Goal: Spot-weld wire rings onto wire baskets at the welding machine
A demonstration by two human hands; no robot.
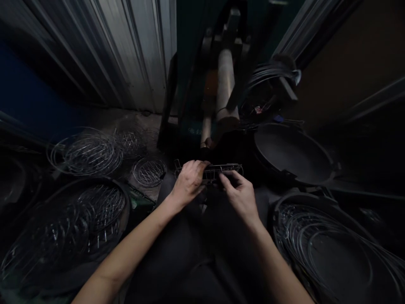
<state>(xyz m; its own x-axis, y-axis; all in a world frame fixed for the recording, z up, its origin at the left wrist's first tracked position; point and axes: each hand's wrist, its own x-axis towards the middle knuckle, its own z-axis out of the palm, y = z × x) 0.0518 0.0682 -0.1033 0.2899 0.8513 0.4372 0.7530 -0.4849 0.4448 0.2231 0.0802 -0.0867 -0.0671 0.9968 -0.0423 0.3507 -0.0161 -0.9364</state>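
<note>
Over my lap, a round-ended wire rack (214,170) is held up, seen almost edge-on with its thin cross wires showing. My left hand (190,179) is closed over its left part, the back of the hand turned toward me. With thumb and fingers together, my right hand (238,192) grips the rack's right part; its fingertips are partly in shadow. Just beyond the rack stands a dark machine with a thick pale metal cylinder (226,76) and a thinner rod (206,131) beside it.
Left, wire racks (87,154) lie stacked on the floor, with a smaller one (149,171) nearby. A dark basin (126,198) of wire racks sits front left. At right are a basin (278,211) with wire hoops (303,228), a round dark pan (291,147) and a wire coil (272,71).
</note>
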